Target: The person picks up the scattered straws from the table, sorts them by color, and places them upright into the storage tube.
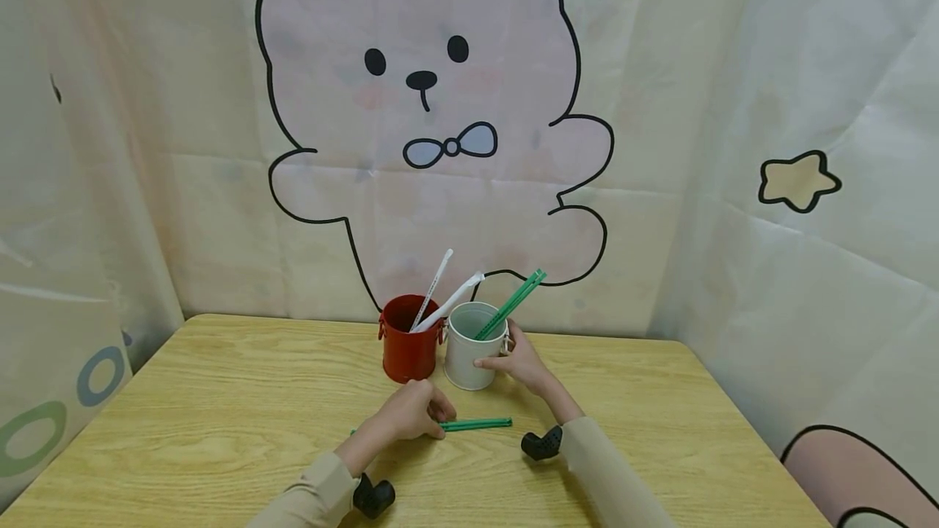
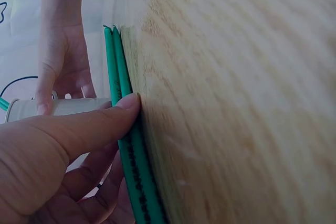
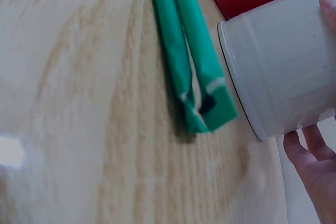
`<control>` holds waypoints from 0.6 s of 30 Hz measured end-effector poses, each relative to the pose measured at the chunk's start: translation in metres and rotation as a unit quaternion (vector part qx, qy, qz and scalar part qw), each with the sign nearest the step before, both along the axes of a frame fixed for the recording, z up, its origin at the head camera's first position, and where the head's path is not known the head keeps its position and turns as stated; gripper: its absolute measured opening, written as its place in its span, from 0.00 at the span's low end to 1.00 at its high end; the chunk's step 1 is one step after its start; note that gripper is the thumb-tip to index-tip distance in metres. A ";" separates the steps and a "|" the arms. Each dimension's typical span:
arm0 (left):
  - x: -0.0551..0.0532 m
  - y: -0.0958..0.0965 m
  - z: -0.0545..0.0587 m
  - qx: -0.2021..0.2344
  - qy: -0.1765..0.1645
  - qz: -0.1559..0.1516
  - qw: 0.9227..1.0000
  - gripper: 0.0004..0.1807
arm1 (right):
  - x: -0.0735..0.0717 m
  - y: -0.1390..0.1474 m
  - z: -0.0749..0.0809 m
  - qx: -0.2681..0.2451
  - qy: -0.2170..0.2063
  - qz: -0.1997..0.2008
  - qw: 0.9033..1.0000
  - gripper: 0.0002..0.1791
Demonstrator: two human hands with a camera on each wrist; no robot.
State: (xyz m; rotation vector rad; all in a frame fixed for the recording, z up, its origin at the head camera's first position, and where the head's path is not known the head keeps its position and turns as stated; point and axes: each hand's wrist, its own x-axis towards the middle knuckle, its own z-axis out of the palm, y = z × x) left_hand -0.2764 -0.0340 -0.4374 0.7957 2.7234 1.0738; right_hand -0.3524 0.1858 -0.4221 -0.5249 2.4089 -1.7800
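Observation:
My left hand (image 1: 407, 414) pinches two green paper-wrapped straws (image 1: 478, 424) lying side by side at the tabletop. Its thumb (image 2: 118, 114) presses on them in the left wrist view, with the other fingers curled behind. My right hand (image 1: 526, 362) grips the small white bucket (image 1: 464, 363) from the right, thumb across its front and fingers by the side handle. The bucket stands upright, and more green straws (image 1: 513, 302) lean out of it to the right. In the right wrist view the near ends of the pinched straws (image 3: 194, 61) lie beside the bucket's base.
A red bucket (image 1: 407, 358) stands close at the left of the white one, with white wrapped straws (image 1: 453, 300) leaning out of it. The wooden table (image 1: 220, 414) reaches back to a cloth wall (image 1: 660, 251) printed with a cartoon bear. Black straps (image 1: 374, 497) show at the wrists.

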 end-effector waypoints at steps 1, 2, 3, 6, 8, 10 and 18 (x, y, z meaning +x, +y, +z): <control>0.000 0.000 0.000 -0.001 0.001 0.000 1.000 0.10 | 0.000 0.000 0.000 -0.001 -0.001 0.000 1.000 0.48; 0.000 0.000 0.000 -0.001 0.002 0.001 1.000 0.10 | -0.001 0.000 0.000 -0.001 -0.002 -0.001 1.000 0.48; 0.000 0.000 0.000 -0.002 0.003 0.001 1.000 0.10 | -0.003 0.001 -0.003 -0.001 0.002 -0.001 1.000 0.48; 0.001 0.000 0.001 -0.002 0.003 0.003 1.000 0.10 | -0.007 0.002 -0.006 0.000 0.003 -0.003 1.000 0.48; 0.001 0.000 0.001 -0.001 0.005 0.002 1.000 0.10 | -0.007 0.002 -0.006 0.000 0.006 0.000 1.000 0.48; 0.001 0.000 0.001 0.003 0.006 0.002 1.000 0.10 | -0.005 0.001 -0.004 -0.001 0.006 0.004 1.000 0.48; 0.001 -0.002 0.009 0.016 0.016 0.000 1.000 0.08 | -0.009 0.002 -0.007 -0.005 0.011 0.008 1.000 0.48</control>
